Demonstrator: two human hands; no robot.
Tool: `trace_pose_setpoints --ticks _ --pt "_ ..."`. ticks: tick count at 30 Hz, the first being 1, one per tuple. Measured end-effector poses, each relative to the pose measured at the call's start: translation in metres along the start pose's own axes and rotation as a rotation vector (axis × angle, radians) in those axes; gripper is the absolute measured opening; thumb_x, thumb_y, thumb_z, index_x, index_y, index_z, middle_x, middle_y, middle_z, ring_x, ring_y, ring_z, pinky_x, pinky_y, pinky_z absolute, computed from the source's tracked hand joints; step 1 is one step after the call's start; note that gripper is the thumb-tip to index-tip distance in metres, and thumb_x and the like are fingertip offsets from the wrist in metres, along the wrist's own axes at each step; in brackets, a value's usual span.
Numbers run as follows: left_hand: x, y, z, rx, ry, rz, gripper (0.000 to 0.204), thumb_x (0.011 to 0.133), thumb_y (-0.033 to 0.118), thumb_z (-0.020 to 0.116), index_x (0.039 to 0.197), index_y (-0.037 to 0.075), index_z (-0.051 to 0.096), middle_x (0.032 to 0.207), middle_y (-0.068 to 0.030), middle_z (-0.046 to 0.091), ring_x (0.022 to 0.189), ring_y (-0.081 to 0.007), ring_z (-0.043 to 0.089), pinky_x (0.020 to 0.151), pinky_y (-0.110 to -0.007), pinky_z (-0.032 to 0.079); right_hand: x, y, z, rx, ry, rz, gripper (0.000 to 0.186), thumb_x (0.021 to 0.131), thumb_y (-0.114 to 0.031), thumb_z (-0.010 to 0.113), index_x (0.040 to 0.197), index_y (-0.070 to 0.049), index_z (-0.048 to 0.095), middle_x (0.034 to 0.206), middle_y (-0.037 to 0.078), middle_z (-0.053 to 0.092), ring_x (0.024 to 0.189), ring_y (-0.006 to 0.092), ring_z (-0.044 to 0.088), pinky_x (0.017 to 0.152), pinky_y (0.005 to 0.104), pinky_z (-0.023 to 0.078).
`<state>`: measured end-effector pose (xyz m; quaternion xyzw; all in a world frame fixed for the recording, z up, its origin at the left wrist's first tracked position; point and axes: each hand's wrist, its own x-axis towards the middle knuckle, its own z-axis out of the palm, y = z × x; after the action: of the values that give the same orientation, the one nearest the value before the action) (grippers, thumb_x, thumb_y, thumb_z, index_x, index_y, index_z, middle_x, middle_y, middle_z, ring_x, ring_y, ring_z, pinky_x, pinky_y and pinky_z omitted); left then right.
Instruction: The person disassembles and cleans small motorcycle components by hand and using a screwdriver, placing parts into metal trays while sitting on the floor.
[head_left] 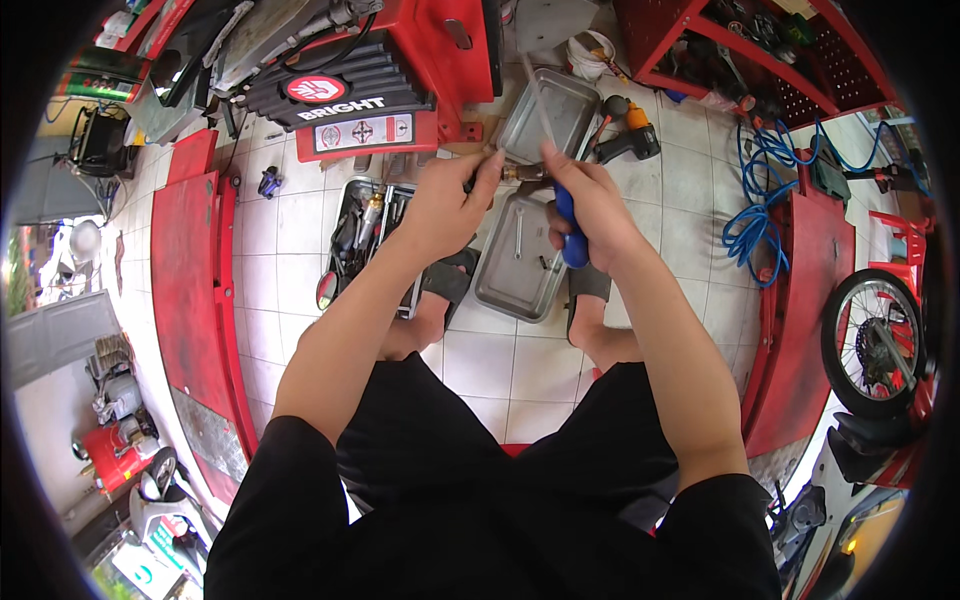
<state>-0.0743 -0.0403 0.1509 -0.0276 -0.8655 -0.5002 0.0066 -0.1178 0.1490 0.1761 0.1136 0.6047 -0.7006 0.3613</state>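
Observation:
My left hand point(453, 196) is closed, its fingers pinching a small dark and brownish metal cylindrical part point(522, 173) that points to the right. In my right hand point(603, 218) is a blue-handled tool point(574, 249), gripped round the handle. Its long thin grey shaft, slightly blurred, slants away and up past the part. The tool's exact kind does not show. Below both hands a grey metal tray point(487, 291) lies on the floor between my feet, with a small spanner point(518, 239) and small dark pieces in it. Farther off sits a second metal tray point(590, 105).
Left of my hands is an open toolbox point(338, 285) full of tools. An orange-and-black power drill point(630, 143) lies right of the far tray. A red machine point(425, 60) stands ahead. Red lift platforms point(190, 300) flank me; a blue hose point(752, 235) coils at right.

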Motion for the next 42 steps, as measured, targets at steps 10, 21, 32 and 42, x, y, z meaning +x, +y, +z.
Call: trace_pose_setpoints --ticks 10,21,32,42 --pt "0.0 -0.002 0.001 0.002 0.006 0.003 0.042 0.103 0.028 0.049 0.078 -0.005 0.056 0.058 -0.0064 0.053 0.056 -0.012 0.045 0.056 -0.031 0.04 0.012 0.014 -0.006 -0.131 -0.105 -0.173 0.052 0.094 -0.046 0.062 0.105 0.005 0.059 0.066 0.003 0.054 0.046 0.0089 0.043 0.041 0.029 0.041" --pt "0.002 -0.005 0.004 -0.045 0.039 0.012 0.035 0.1 0.024 0.054 0.082 -0.004 0.061 0.058 -0.0145 0.054 0.051 -0.0246 0.051 0.054 -0.037 0.041 0.017 0.015 -0.015 -0.229 -0.098 -0.261 0.049 0.092 -0.039 0.068 0.106 0.007 0.061 0.07 0.007 0.061 0.045 0.0097 0.045 0.043 0.0279 0.04" --pt "0.001 -0.006 0.008 0.026 0.034 0.042 0.031 0.097 0.022 0.057 0.084 -0.004 0.063 0.06 -0.0196 0.053 0.05 -0.0308 0.05 0.052 -0.039 0.039 0.018 0.015 -0.022 -0.259 -0.112 -0.299 0.043 0.088 -0.032 0.073 0.103 0.006 0.062 0.058 0.003 0.056 0.046 0.0114 0.05 0.043 0.0277 0.036" --pt "0.001 -0.011 0.006 0.084 -0.028 0.038 0.031 0.101 0.022 0.052 0.115 -0.003 0.065 0.06 -0.0037 0.05 0.057 -0.0101 0.046 0.055 -0.029 0.041 0.009 0.004 -0.011 -0.163 -0.052 0.023 0.051 0.089 -0.043 0.07 0.1 0.005 0.062 0.075 0.009 0.065 0.045 0.0111 0.049 0.042 0.0274 0.04"
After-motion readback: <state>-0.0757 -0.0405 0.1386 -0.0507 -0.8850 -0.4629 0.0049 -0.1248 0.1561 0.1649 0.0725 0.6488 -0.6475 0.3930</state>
